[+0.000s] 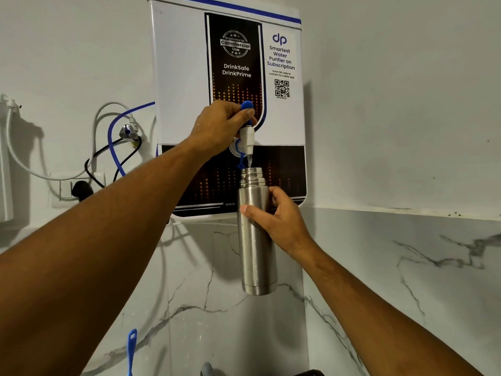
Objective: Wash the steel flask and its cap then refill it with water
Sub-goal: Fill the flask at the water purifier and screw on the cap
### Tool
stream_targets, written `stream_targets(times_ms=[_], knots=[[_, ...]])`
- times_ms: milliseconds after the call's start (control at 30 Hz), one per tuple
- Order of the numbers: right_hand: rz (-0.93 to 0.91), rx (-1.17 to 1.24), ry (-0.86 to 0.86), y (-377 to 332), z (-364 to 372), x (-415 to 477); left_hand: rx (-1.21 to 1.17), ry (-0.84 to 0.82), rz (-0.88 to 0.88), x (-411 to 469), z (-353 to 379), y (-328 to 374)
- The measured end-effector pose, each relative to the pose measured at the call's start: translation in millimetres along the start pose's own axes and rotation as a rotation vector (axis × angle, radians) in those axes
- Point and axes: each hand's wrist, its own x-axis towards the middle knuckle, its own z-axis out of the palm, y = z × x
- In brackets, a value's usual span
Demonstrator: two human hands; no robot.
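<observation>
Now refilling: the left hand [219, 126] pinches the purifier [189, 63] tap [247, 134]; the right hand [276, 218] grips the uncapped flask [256, 253] under the stream. Capping remains.

Your left hand [214, 126] hides much of the tap [247, 139]; the flask's [256, 253] water level cannot be seen — the blue handle [132, 346] runs off the bottom edge.

Room lies open right of my flask [256, 253], along the marble wall [406, 267]. The tap [247, 138] sits close over its mouth. Left, my left forearm [122, 226], hoses [109, 137] and a plug [81, 189] crowd the wall.
</observation>
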Motion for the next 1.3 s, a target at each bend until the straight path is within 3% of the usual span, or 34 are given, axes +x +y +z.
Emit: stream_targets(times_ms=[1300], knots=[[-0.006,0.020,0.007,-0.2,0.8,-1.5,0.003,0.007,-0.001,0.8,0.8,-1.0]])
